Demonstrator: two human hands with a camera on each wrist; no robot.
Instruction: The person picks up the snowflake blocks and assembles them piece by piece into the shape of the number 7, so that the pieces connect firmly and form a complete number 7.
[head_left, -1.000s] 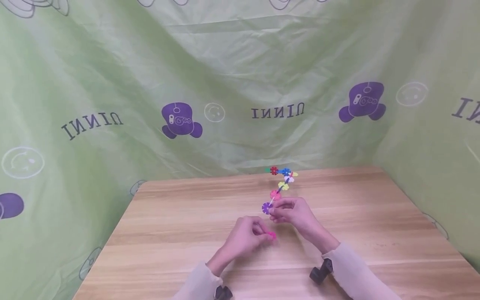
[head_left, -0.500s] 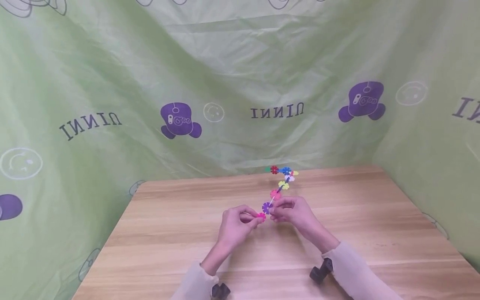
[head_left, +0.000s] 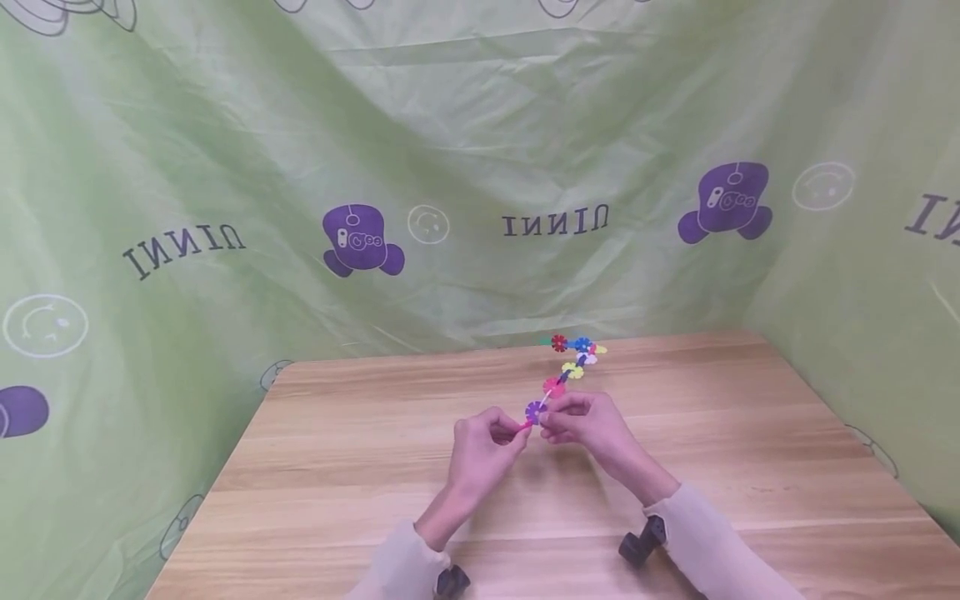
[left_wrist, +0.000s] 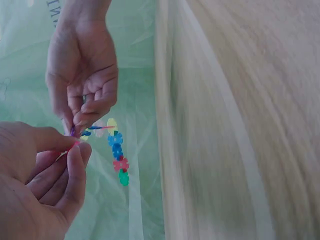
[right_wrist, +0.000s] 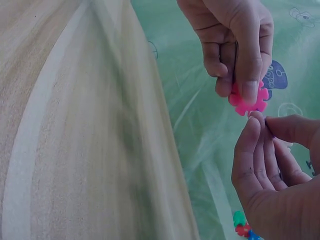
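Note:
A pink notched snowflake disc (right_wrist: 244, 106) is pinched between thumb and fingers of my left hand (head_left: 483, 450). Its edge meets the purple snowflake disc (head_left: 534, 412), the near end of a linked chain. My right hand (head_left: 592, 427) pinches the chain at that purple disc. Beyond it the chain runs away over the table through a coral disc (head_left: 553, 387), a yellow disc (head_left: 573, 371), a blue disc (head_left: 582, 344) and a red disc (head_left: 559, 342), with others between. In the left wrist view a green disc (left_wrist: 124, 177) forms the far end. Fingertips hide the exact joint.
The wooden table (head_left: 337, 467) spreads under both hands. Behind and beside it hangs a green printed cloth (head_left: 450, 125). Black wrist devices (head_left: 642, 543) sit at both sleeves.
My left hand has risen with the pink disc and brought it against the purple disc. The pink disc has turned edge-on in the head view. The chain's far end has swung slightly right.

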